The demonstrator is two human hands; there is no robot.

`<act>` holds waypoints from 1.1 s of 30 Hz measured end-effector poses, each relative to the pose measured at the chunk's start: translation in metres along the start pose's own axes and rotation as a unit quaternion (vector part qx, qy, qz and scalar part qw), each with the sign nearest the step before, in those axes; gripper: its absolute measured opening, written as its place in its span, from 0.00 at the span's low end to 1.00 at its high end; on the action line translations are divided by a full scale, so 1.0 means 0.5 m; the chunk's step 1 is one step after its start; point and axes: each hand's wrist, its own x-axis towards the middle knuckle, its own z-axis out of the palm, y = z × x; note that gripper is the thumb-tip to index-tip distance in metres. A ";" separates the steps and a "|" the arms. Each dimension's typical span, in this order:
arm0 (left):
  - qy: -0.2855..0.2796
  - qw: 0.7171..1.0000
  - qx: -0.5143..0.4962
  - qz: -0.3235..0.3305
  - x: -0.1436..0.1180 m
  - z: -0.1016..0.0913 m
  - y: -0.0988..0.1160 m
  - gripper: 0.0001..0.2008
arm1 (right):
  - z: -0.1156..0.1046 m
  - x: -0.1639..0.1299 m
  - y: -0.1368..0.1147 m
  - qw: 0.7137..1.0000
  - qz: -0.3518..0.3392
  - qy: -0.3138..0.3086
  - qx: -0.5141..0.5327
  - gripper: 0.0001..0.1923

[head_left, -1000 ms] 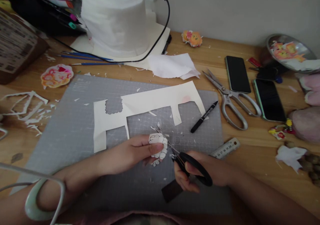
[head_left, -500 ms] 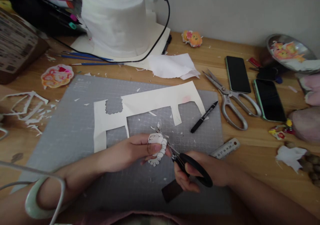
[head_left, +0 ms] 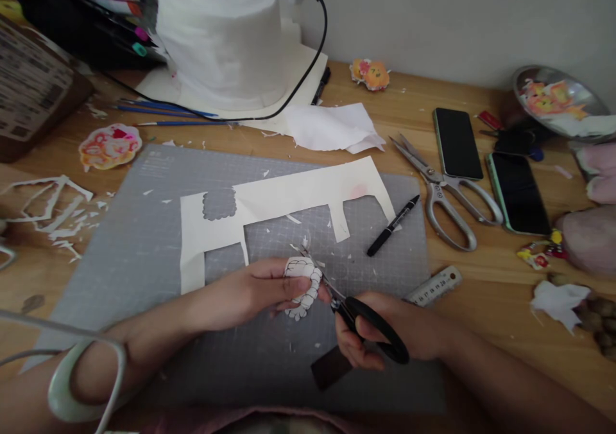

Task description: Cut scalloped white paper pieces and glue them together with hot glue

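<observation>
Trimming a small paper cutout

Left hand [head_left: 260, 289] fingers pinch the scalloped cutout [head_left: 303, 280]; right hand [head_left: 380, 334] fingers grip black-handled scissors [head_left: 359, 321], blades at the cutout's edge beside the left fingertips.

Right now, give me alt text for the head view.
Left hand holds a small scalloped paper cutout while right hand cuts its edge with black-handled scissors, over a grey cutting mat on a cluttered wooden desk.

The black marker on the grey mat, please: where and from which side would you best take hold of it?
Grip the black marker across its bare middle barrel, coming straight down from above. It lies flat and slanted on the cutting mat, tip toward the silver scissors. Both long sides look free, so fingers should fit either side. The right hand, busy with the black scissors, is nearer.
</observation>
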 end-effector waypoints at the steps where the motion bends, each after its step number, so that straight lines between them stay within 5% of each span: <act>1: 0.000 1.000 0.003 -0.003 0.000 -0.001 0.000 0.15 | 0.001 0.000 -0.001 1.000 0.002 0.003 0.000 0.28; 20: 0.027 1.000 0.002 0.009 0.002 -0.003 -0.004 0.14 | -0.006 0.003 0.013 0.999 -0.019 -0.002 0.037 0.23; 33: 0.160 0.971 -0.170 0.042 0.011 0.011 0.002 0.13 | -0.005 0.005 0.016 0.997 -0.057 0.017 0.051 0.22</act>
